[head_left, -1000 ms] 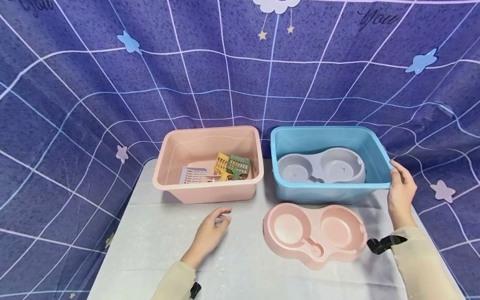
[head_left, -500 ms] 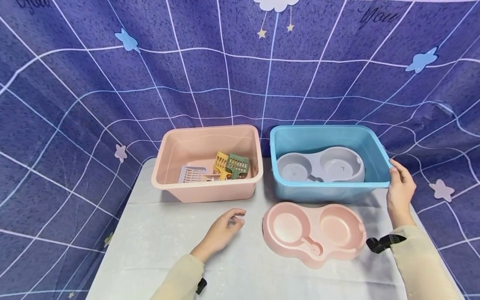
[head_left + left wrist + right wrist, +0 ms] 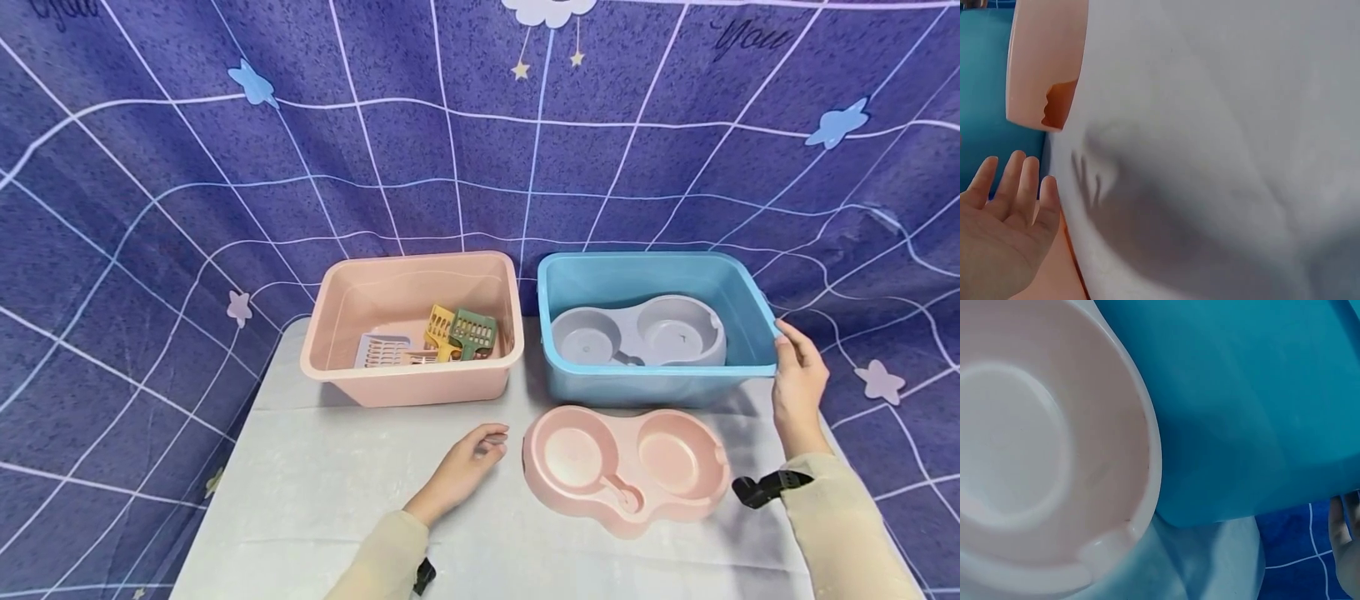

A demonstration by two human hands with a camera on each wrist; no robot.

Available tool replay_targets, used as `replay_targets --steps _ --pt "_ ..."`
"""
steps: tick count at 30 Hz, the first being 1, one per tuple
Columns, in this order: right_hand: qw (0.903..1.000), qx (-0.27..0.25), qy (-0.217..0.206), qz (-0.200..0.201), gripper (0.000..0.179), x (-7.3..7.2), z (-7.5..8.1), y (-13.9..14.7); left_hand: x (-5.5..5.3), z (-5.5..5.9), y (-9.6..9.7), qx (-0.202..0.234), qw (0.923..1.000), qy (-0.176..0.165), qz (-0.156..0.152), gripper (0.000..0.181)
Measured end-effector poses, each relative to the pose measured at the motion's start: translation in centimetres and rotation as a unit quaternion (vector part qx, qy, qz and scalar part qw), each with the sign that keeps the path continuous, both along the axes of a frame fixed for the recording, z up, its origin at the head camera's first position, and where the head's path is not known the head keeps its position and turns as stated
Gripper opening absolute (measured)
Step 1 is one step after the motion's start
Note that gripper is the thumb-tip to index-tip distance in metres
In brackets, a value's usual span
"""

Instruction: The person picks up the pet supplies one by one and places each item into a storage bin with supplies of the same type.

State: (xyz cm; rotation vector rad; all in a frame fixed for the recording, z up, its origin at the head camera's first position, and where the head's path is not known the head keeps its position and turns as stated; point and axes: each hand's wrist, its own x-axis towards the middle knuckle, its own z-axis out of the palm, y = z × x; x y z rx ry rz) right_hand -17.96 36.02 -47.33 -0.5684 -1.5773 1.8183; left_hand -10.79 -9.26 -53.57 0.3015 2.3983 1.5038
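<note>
In the head view a pink double pet bowl (image 3: 626, 467) lies on the table at the right front. My left hand (image 3: 461, 467) is just left of it, over the table, fingers loosely bent and holding nothing. The left wrist view shows that hand (image 3: 1007, 231) with its fingers spread beside the bowl's side wall (image 3: 1047, 56). My right hand (image 3: 801, 387) touches the front right corner of a blue tub (image 3: 660, 379) with extended fingers. Inside that tub sits a grey double pet bowl (image 3: 637, 333). The right wrist view catches only a few right-hand fingers (image 3: 1338, 525) at the tub's edge.
A pink tub (image 3: 420, 385) stands left of the blue one, holding a yellow litter scoop (image 3: 441, 329), a green scoop (image 3: 474, 332) and a pale lilac scoop (image 3: 384, 350). A purple-blue patterned curtain (image 3: 420, 150) hangs behind the white-covered table (image 3: 315, 500).
My left hand has moved right across the table, closer to the pink double bowl. The right hand stays at the blue tub's corner. The tubs and bowls keep their places.
</note>
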Motion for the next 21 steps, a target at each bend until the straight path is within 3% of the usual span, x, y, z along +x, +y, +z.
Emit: replay_targets --steps 8,16,21 --pt "0.9999 0.005 -0.007 0.011 0.025 0.1 -0.1 0.3 0.1 -1.2 1.1 -0.013 0.9997 -0.020 0.005 0.036" --pt "0.9970 0.045 -0.054 0.032 0.027 0.6 0.2 0.4 0.3 -2.1 1.9 -0.007 0.9991 -0.030 0.031 0.038" --pt "0.9952 0.014 -0.071 0.066 0.030 1.0 0.8 0.7 0.3 -2.3 2.4 0.006 0.9987 -0.041 0.030 0.039"
